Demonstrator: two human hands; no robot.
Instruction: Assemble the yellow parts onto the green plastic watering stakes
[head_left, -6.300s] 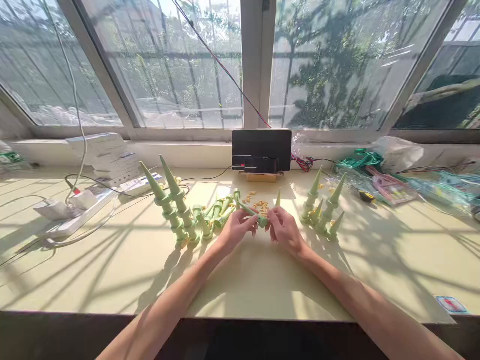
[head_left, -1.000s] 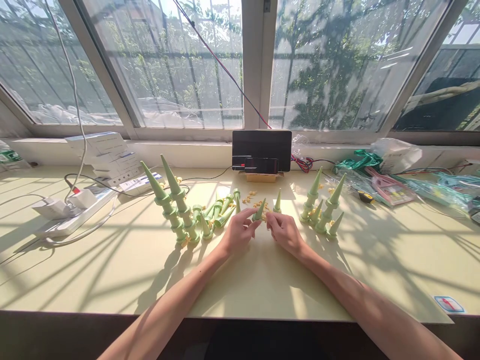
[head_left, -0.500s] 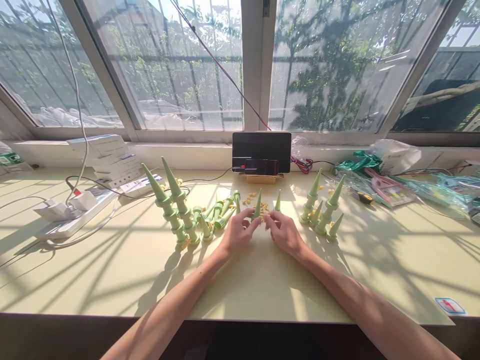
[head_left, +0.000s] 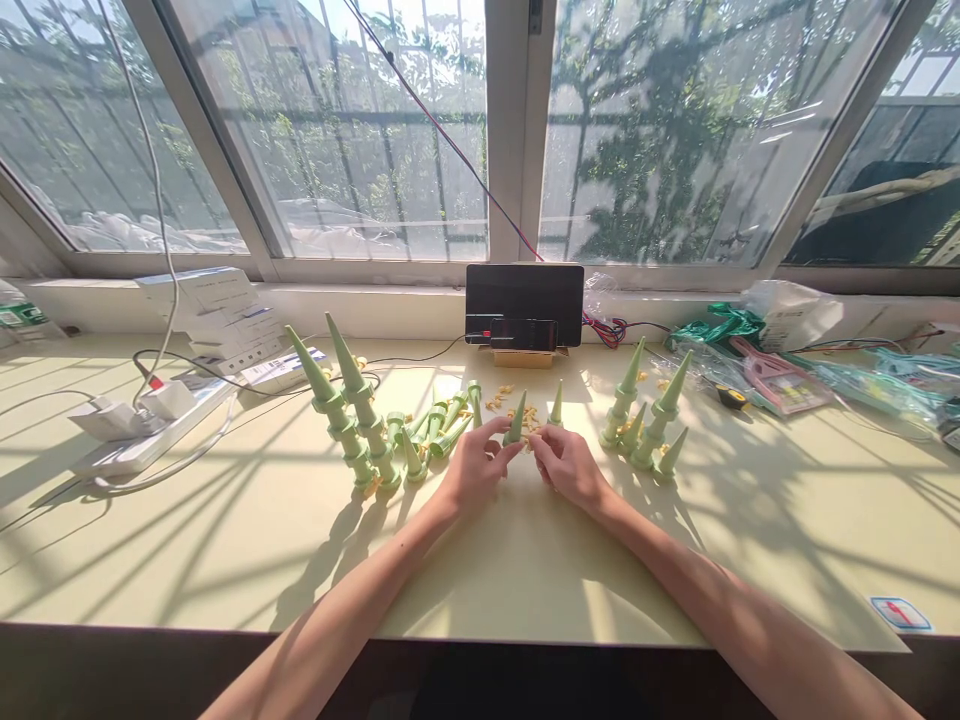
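My left hand [head_left: 484, 462] is closed on a small green cone [head_left: 516, 420], thumb and fingers at its base, the tip pointing up. Close by on the right, my right hand [head_left: 571, 462] pinches a small yellowish piece [head_left: 528, 441] against the cone's lower side; its exact shape is too small to make out. Behind the hands lies a scatter of small yellow pieces [head_left: 529, 413]. Another green cone [head_left: 556, 403] stands just beyond my right hand. Several loose green tubular parts [head_left: 444, 415] lie to the left of my left hand.
Tall green spired towers [head_left: 358, 400] stand on the left, and similar spired towers [head_left: 660, 410] on the right. A tablet [head_left: 524, 290] with a phone before it stands at the back. A power strip [head_left: 154, 430] with cables lies far left; plastic bags [head_left: 795, 310] lie far right.
The cone in my left hand has tilted slightly to the right and dropped a little. Both hands stay almost in place, the right one's fingertips shifting slightly at the cone's base.
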